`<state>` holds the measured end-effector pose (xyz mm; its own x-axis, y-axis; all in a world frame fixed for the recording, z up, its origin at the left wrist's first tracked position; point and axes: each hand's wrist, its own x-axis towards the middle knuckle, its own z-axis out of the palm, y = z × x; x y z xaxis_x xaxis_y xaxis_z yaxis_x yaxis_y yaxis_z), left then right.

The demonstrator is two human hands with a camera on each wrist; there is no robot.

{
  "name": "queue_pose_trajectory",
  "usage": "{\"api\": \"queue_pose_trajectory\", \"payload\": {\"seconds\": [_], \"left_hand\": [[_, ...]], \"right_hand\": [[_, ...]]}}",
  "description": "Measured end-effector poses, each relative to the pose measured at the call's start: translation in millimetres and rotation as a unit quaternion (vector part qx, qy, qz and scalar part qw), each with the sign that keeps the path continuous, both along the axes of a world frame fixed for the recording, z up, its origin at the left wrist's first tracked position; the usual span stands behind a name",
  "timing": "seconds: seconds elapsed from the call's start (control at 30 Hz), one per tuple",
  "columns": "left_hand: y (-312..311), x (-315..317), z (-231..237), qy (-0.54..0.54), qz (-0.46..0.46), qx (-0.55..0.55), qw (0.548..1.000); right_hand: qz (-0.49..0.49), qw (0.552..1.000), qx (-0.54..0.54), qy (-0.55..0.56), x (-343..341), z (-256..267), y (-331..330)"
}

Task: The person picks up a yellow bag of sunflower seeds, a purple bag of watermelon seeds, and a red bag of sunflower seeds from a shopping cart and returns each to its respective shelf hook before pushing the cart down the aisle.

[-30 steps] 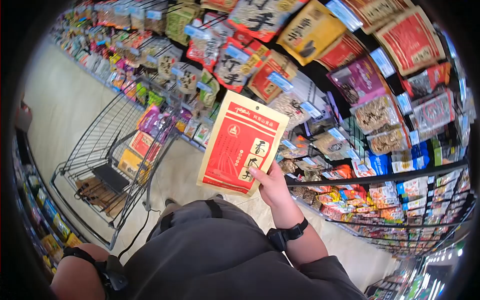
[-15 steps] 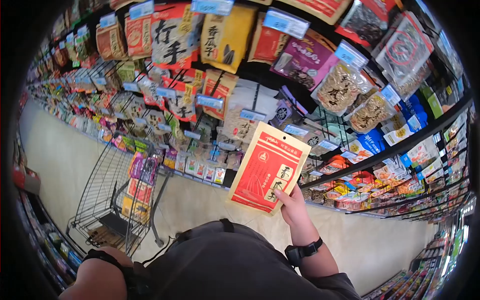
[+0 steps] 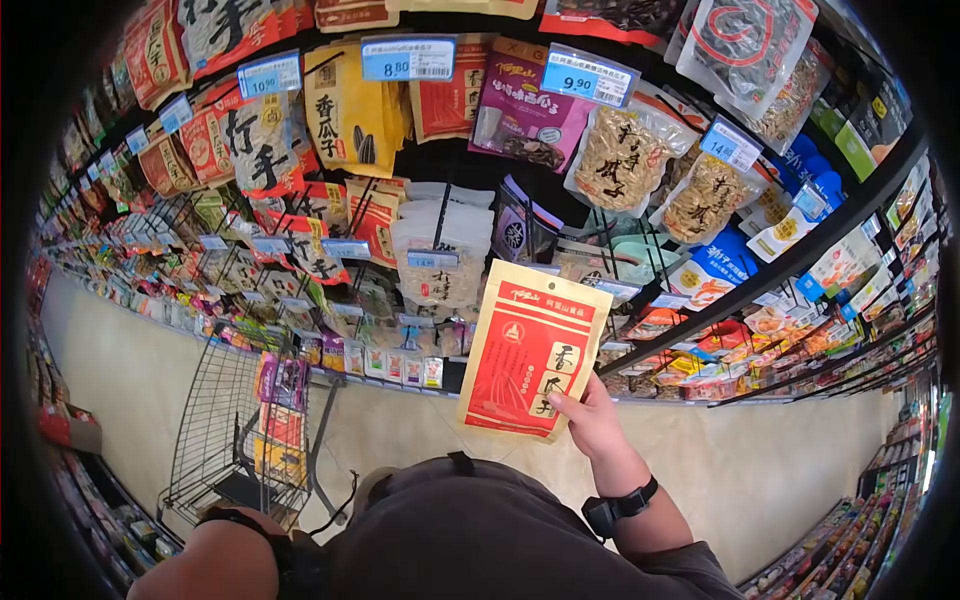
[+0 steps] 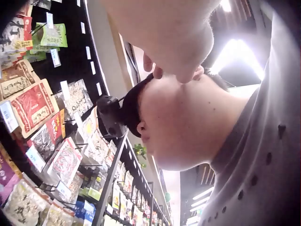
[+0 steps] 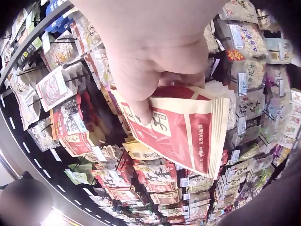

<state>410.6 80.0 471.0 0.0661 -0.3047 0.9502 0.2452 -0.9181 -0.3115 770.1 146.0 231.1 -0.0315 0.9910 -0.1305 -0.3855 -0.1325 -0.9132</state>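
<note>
My right hand (image 3: 592, 420) pinches a cream-and-red bag of sunflower seeds (image 3: 525, 345) by its lower right edge, thumb on the printed front. The bag is upright in front of the hanging snack shelf, its front toward the head camera. From the right wrist view, the same bag (image 5: 183, 132) shows its crimped end, with the thumb across its front and the other fingers mostly hidden behind. My left hand (image 4: 164, 33) is raised by the person's head, fingers loosely bent near the face with nothing visible in them; the head view shows only the left forearm (image 3: 215, 560).
A wire shopping cart (image 3: 215, 410) with several snack packs stands to the left. Ahead, hooks hold rows of bags, among them a yellow sunflower seed bag (image 3: 350, 115) and a purple bag (image 3: 525, 110), under blue price tags (image 3: 590, 75). A dark shelf bar (image 3: 770, 270) slants at right.
The head view has swung up and toward the shelf, so more hanging bags and price tags show. The right hand keeps hold of the seed bag, which has shifted right in view.
</note>
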Motion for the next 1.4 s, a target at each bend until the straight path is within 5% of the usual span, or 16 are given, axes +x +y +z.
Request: {"api": "queue_pose_trajectory", "payload": {"seconds": [0.03,0.13,0.17,0.2,0.23,0.37,0.4,0.47,1.03,1.4], "left_hand": [[2.8,-0.1,-0.8,0.008,-0.004,0.008,1.000],[33.0,22.2,-48.6,-0.032,0.105,-0.228,0.968],[50.6,25.0,-55.1,0.028,0.127,-0.275,0.953],[68.2,27.7,-61.6,0.090,0.152,-0.318,0.931],[82.7,35.9,-60.7,0.147,0.177,-0.465,0.855],[129.4,61.7,-104.9,0.140,-0.009,-0.729,0.670],[137.0,63.2,-115.7,0.141,-0.004,-0.727,0.671],[152.3,63.3,-132.3,0.053,-0.143,-0.768,0.622],[300.1,24.9,-114.8,0.051,-0.157,-0.735,0.657],[352.5,10.7,-105.2,0.171,-0.070,-0.663,0.726]], "right_hand": [[0.000,1.000,0.003,0.006,1.0,4.9,5.6],[0.043,0.998,0.036,0.005,-3.7,24.3,20.6],[0.047,0.998,0.040,0.014,-6.6,32.2,26.0],[0.065,0.997,0.050,0.004,-9.8,38.1,31.5],[0.083,0.995,0.060,-0.006,-15.3,45.5,37.1],[0.116,0.990,0.086,-0.007,-44.7,71.4,59.2],[0.124,0.989,0.078,0.004,-51.1,74.2,64.5],[0.124,0.988,0.090,-0.009,-60.6,79.9,76.5],[0.101,0.975,0.182,-0.073,-98.1,115.6,206.6],[0.086,0.972,0.188,-0.113,-98.7,105.6,245.3]]}}
